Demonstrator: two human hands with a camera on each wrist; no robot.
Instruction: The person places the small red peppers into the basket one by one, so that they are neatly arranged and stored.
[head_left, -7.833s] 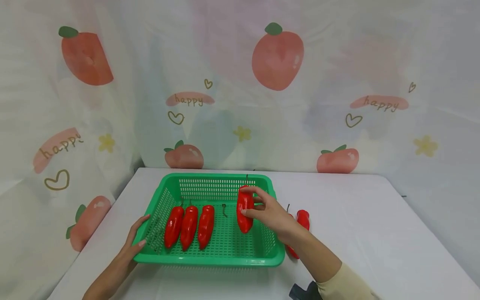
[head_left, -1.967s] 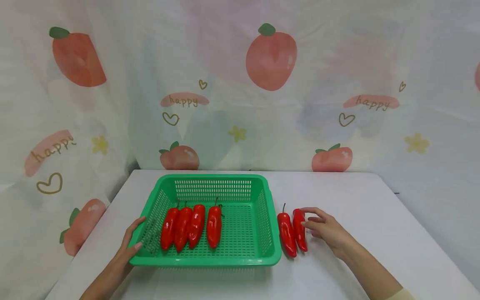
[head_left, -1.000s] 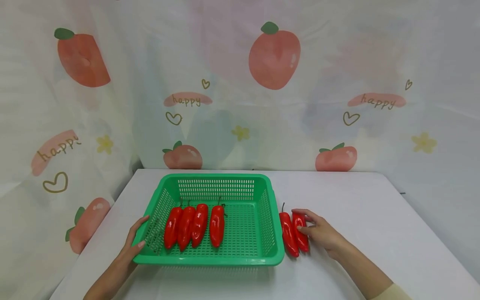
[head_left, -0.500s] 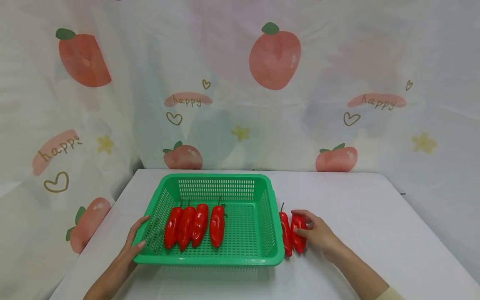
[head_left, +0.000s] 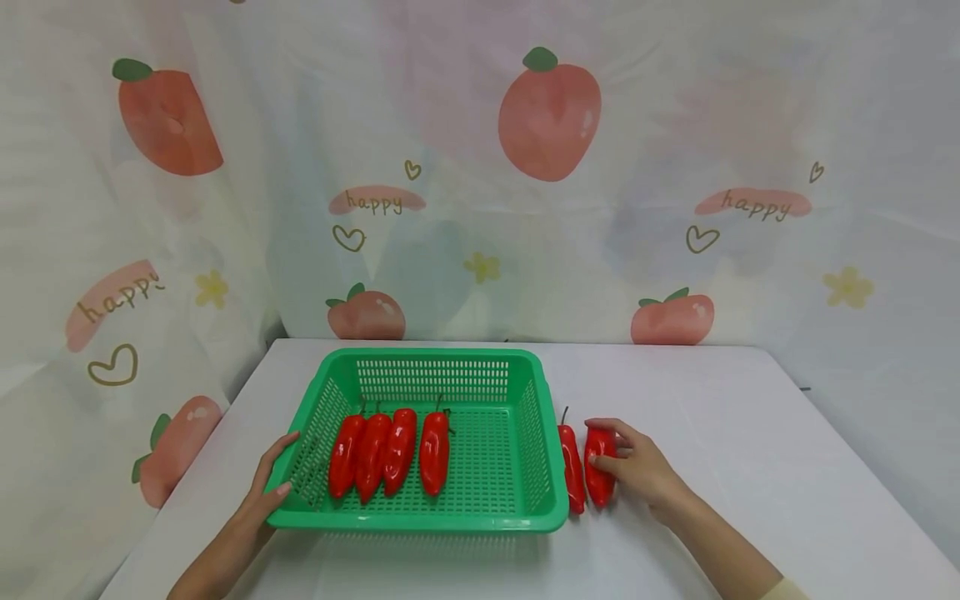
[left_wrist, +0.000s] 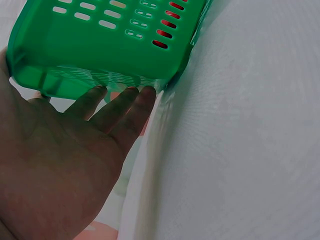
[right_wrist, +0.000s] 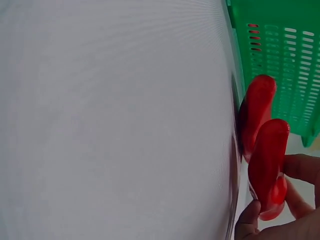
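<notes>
A green plastic basket (head_left: 420,522) stands on the table, with several red chili peppers (head_left: 400,451) lying side by side in its left and middle part. My left hand (head_left: 251,504) holds the basket's left rim; in the left wrist view its fingers (left_wrist: 131,112) lie against the outer wall. To the right of the basket, my right hand (head_left: 641,471) pinches a red pepper (head_left: 599,479) between thumb and fingers, its lower tip at the tabletop. Another red pepper (head_left: 572,471) lies between that one and the basket, partly hidden behind the basket's side.
A white cloth covers the table (head_left: 697,400). A printed curtain (head_left: 465,125) with fruit pictures hangs behind and along the left side. A dark loose stem (head_left: 449,419) shows on the basket floor beside the rightmost pepper there.
My right hand has put a pepper into the basket, gone back to the table and taken hold of the outer pepper. The inner pepper has shifted against the basket. The left hand stays.
</notes>
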